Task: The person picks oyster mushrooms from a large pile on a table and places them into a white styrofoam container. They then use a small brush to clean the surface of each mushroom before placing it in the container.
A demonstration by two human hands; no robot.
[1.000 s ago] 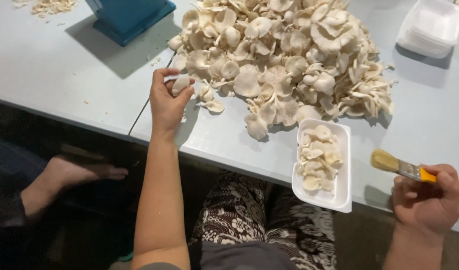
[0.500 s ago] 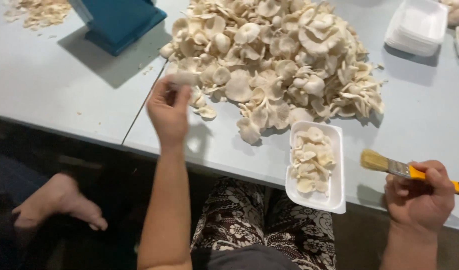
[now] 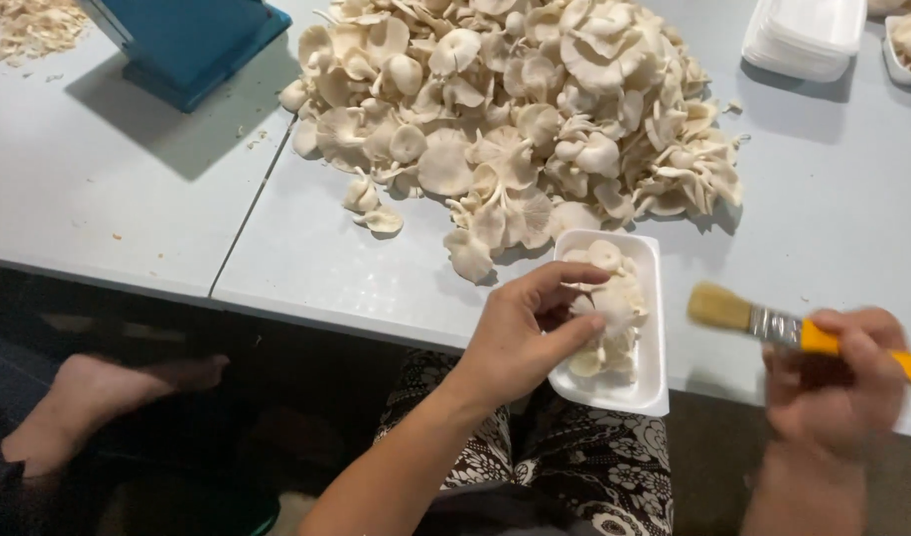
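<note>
Over the white tray (image 3: pixel 654 328) at the table edge, left hand (image 3: pixel 520 333) pinches a pale mushroom (image 3: pixel 609 310); right hand (image 3: pixel 838 382) (blurred) grips a yellow-handled brush (image 3: pixel 773 323), its handle end cut off.

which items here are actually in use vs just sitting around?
In use: left hand over the white tray of mushrooms; right hand holding the paintbrush; mushroom pile.

Lying about: blue box, stack of empty trays, scraps, table.

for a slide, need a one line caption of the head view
Left hand places a mushroom in a foam tray; right hand holds a brush.
</note>
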